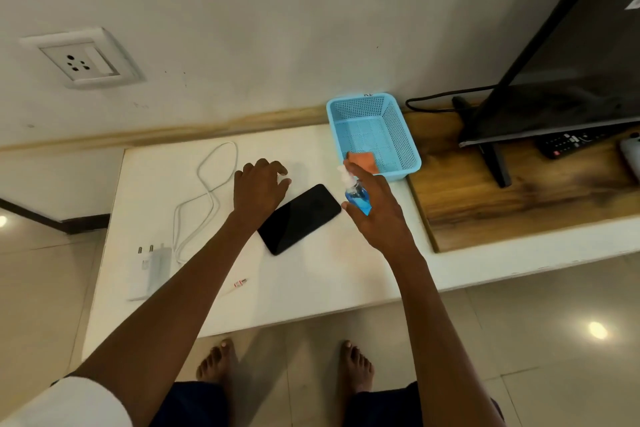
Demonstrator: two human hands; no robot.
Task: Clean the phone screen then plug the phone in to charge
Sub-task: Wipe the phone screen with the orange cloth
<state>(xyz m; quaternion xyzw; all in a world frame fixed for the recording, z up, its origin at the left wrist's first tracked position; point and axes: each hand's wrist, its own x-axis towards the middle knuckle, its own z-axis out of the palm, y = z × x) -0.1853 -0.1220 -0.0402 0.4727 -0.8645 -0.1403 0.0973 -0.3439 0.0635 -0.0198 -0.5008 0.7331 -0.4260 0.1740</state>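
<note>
head view: right hand (pixel 377 215) fingers wrap the spray bottle (pixel 356 196) just beside the phone (pixel 299 218), which lies flat on the table (pixel 311 288); left hand (pixel 259 191) hovers, fingers spread. overspray could wet the charger (pixel 149 270) nearby.

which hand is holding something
The right hand, gripping the blue spray bottle beside the phone. The left hand hovers empty, fingers spread.

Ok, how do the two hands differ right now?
The right hand is closed around the blue spray bottle, held above the table by the phone's far end; the left hand holds nothing, fingers spread and curled over the white table beside the phone. The right is near the blue basket, the left nearer the white cable. Both are bare and close to the phone.
</note>
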